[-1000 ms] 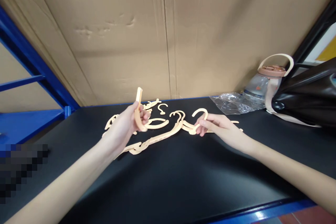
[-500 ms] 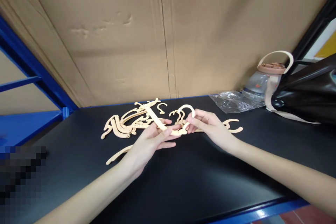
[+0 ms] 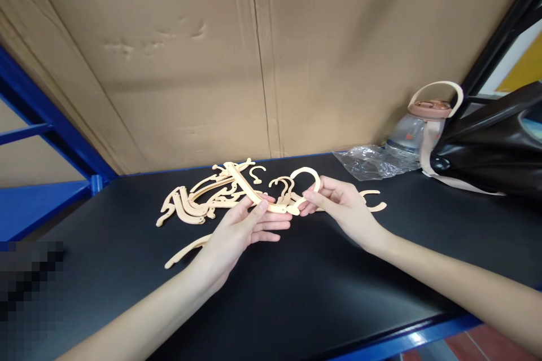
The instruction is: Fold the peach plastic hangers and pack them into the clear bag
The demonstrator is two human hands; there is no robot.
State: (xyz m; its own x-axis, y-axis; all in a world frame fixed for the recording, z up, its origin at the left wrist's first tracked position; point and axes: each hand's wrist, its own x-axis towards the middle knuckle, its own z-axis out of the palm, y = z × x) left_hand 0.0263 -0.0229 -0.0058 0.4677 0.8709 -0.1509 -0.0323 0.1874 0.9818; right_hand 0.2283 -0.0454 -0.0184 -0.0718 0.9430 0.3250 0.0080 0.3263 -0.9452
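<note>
My left hand (image 3: 249, 220) pinches a cream plastic hanger arm (image 3: 243, 183), which slants up and away to the left. Between thumb and fingers, my right hand (image 3: 334, 203) grips a cream hanger hook (image 3: 317, 176), its curve facing up. The hook's knobbed base lies right by the near end of the arm; whether they touch I cannot tell. Behind my left hand lies a pile of cream hanger parts (image 3: 190, 206). Several loose hooks (image 3: 284, 185) rest beyond the held pieces. Another hanger arm (image 3: 186, 251) is partly hidden by my left wrist.
More hanger pieces (image 3: 376, 206) lie beyond my right wrist. At the back right are a crumpled clear plastic bag (image 3: 368, 162), a strapped water bottle (image 3: 409, 132) and a black bag (image 3: 486, 141). Cardboard (image 3: 182, 67) walls the back of the black table (image 3: 296, 293).
The hook has moved slightly right, and its base now shows apart from the arm's end or only just beside it. The view has shifted a little.
</note>
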